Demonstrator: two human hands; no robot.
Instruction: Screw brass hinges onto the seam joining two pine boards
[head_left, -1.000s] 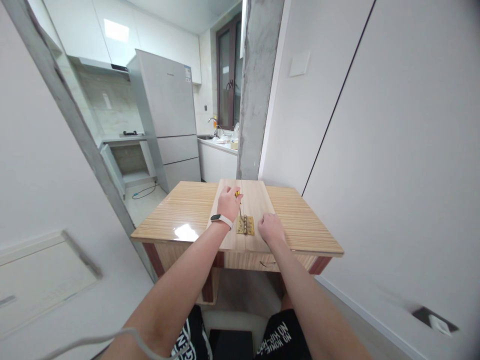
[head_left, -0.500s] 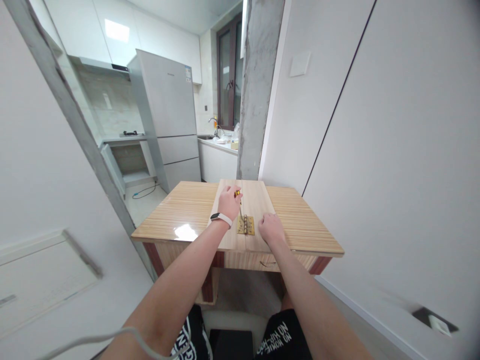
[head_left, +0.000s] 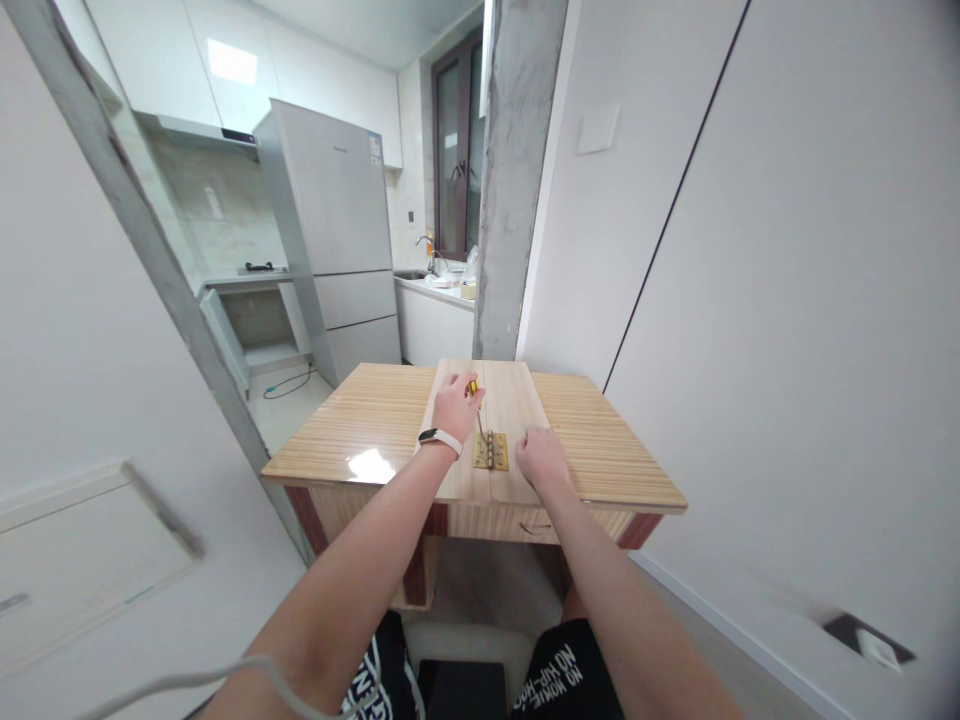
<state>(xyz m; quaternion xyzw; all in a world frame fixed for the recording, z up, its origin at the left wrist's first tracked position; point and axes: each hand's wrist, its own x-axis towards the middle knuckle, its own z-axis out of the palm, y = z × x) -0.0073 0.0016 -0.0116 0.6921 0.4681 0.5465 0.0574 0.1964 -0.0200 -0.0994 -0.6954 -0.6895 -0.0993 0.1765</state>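
Note:
My left hand (head_left: 454,404), with a pale band at the wrist, grips a screwdriver (head_left: 473,388) by its yellow and black handle. Its thin shaft slants down to the upper left part of a brass hinge (head_left: 490,451). The hinge lies spread flat across the seam between two light wooden boards (head_left: 517,390). Just right of the hinge, my right hand (head_left: 541,455) rests on the right board with its fingers curled in. Whatever those fingers may hold is hidden.
The boards lie on a wood-grain desk (head_left: 615,430) with a drawer (head_left: 510,522) in front. White walls stand close on both sides. Beyond the desk are a fridge (head_left: 337,200), an open low cabinet (head_left: 259,325) and a sink counter (head_left: 435,310).
The left hand has shifted very slightly to the left, and the screwdriver handle leans a bit more that way. My right hand, the hinge and the boards stay put.

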